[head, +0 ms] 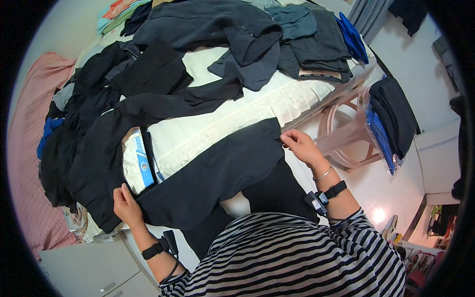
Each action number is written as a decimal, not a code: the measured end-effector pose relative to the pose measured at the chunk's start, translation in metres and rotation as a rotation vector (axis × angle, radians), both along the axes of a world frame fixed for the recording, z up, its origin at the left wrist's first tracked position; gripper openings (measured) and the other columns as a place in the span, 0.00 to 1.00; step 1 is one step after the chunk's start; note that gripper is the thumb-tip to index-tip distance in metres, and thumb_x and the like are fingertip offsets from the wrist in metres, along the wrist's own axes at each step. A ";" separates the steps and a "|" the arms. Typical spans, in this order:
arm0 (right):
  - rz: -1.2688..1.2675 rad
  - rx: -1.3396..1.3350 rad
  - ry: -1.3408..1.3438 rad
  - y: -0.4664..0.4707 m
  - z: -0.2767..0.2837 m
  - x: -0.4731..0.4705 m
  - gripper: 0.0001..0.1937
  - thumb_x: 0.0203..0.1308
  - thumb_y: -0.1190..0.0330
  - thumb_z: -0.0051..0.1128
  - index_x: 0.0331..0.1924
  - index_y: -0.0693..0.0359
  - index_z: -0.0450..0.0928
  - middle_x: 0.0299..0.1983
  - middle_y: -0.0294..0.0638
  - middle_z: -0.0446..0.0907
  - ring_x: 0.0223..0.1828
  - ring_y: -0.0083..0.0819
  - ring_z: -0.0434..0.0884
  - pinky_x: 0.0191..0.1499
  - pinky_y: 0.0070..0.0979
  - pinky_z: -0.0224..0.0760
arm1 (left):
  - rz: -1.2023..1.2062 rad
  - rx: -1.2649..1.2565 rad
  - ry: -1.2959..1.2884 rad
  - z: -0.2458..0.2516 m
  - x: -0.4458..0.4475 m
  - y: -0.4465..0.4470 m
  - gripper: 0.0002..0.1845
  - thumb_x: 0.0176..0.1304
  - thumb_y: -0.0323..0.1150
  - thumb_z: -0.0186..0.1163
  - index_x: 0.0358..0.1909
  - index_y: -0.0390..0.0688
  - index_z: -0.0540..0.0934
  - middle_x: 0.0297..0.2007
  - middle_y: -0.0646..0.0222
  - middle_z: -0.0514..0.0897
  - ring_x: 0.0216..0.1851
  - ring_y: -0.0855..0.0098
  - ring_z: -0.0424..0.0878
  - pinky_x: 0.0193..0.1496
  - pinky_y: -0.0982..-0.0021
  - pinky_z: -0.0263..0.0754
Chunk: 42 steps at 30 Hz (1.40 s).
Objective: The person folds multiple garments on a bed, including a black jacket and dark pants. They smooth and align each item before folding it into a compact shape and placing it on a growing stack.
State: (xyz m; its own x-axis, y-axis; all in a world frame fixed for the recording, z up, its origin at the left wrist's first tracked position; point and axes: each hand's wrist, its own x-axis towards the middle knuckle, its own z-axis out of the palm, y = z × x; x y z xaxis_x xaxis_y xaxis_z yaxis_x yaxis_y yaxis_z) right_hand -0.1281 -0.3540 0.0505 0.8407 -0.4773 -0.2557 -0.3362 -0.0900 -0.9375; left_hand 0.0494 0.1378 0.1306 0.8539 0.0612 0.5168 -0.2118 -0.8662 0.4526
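Note:
A black garment [215, 167] is stretched slantwise in front of my striped top. My left hand [127, 205] pinches its lower left end, beside a black garment with long sleeves or legs [100, 148] on the bed. Up at the other end, my right hand [300, 147] grips a corner between thumb and fingers. Just beyond my left hand lies a white packet with a blue band [143, 161], partly covered by dark cloth. Whether the black cloth below the stretched piece belongs to it or to my own clothing, I cannot tell.
The bed's white cover [256, 100] bears a dark zip-neck top [207, 26] and folded grey clothes [315, 44]. A pink plastic stool [341, 141] with folded dark clothing [393, 115] stands at the right. A white cabinet [89, 267] is at lower left, near a pink quilted cover [37, 130].

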 end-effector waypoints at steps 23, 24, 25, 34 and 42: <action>-0.121 0.272 -0.135 -0.006 0.072 0.019 0.11 0.75 0.63 0.54 0.43 0.63 0.80 0.35 0.31 0.82 0.35 0.18 0.76 0.42 0.18 0.71 | 0.057 0.137 -0.054 0.011 0.017 0.037 0.18 0.74 0.42 0.59 0.30 0.39 0.77 0.23 0.59 0.79 0.21 0.60 0.75 0.28 0.61 0.70; -0.128 0.319 -0.093 -0.003 0.063 0.019 0.11 0.74 0.63 0.54 0.46 0.64 0.81 0.36 0.31 0.81 0.36 0.19 0.76 0.43 0.19 0.71 | 0.077 0.153 -0.005 0.007 0.016 0.038 0.17 0.74 0.42 0.59 0.31 0.38 0.77 0.25 0.55 0.81 0.24 0.53 0.77 0.30 0.58 0.71; -0.089 0.375 -0.090 -0.001 0.056 0.014 0.12 0.74 0.63 0.54 0.48 0.64 0.81 0.36 0.31 0.81 0.36 0.18 0.77 0.42 0.18 0.71 | 0.071 0.146 0.017 0.004 0.015 0.039 0.17 0.74 0.41 0.59 0.31 0.38 0.77 0.26 0.55 0.81 0.24 0.54 0.78 0.30 0.58 0.71; 0.062 0.435 -0.226 0.006 0.064 -0.002 0.28 0.64 0.78 0.58 0.69 0.63 0.69 0.35 0.26 0.74 0.35 0.13 0.72 0.42 0.13 0.68 | -0.122 0.005 0.013 0.026 0.002 -0.020 0.08 0.69 0.31 0.62 0.36 0.36 0.80 0.33 0.61 0.82 0.34 0.64 0.80 0.39 0.66 0.75; 0.291 0.355 -0.363 0.039 0.122 0.017 0.29 0.63 0.82 0.57 0.69 0.61 0.71 0.36 0.24 0.71 0.38 0.11 0.70 0.44 0.11 0.65 | -0.879 -0.320 0.402 0.066 -0.055 -0.176 0.09 0.62 0.28 0.67 0.43 0.36 0.84 0.43 0.58 0.86 0.48 0.62 0.84 0.53 0.67 0.77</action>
State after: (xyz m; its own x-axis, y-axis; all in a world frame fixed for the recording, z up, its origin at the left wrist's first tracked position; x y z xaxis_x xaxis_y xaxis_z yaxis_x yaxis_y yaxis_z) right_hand -0.1111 -0.3149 0.1721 0.9881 -0.1512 -0.0289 0.0035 0.2097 -0.9778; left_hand -0.0054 -0.0386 0.1962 0.7699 -0.5867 0.2509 -0.4961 -0.3031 0.8136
